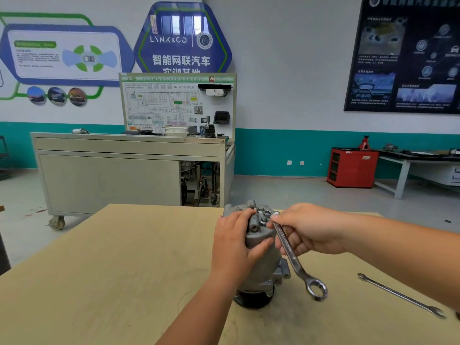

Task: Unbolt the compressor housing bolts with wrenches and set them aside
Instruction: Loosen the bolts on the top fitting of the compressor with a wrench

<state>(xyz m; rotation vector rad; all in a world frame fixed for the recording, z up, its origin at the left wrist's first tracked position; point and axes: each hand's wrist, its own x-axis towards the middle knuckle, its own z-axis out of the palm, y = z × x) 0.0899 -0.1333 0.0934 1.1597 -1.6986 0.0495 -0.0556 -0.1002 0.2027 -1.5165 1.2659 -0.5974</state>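
Note:
A grey metal compressor (pixel 262 257) stands upright on the wooden table (pixel 112 265), its black pulley end down. Several bolts (pixel 263 216) sit in its top housing face. My left hand (pixel 236 245) wraps around the upper body of the compressor and grips it. In my right hand (pixel 308 232) is a combination wrench (pixel 292 257); its upper end rests on a bolt at the right rim of the top face, and its ring end hangs down toward me.
A second, thinner wrench (pixel 400 296) lies on the table to the right. Beyond the table stand a wheeled grey training bench (pixel 129 170) with a wiring panel, a red cabinet (pixel 352 168) and a white workbench (pixel 420 163).

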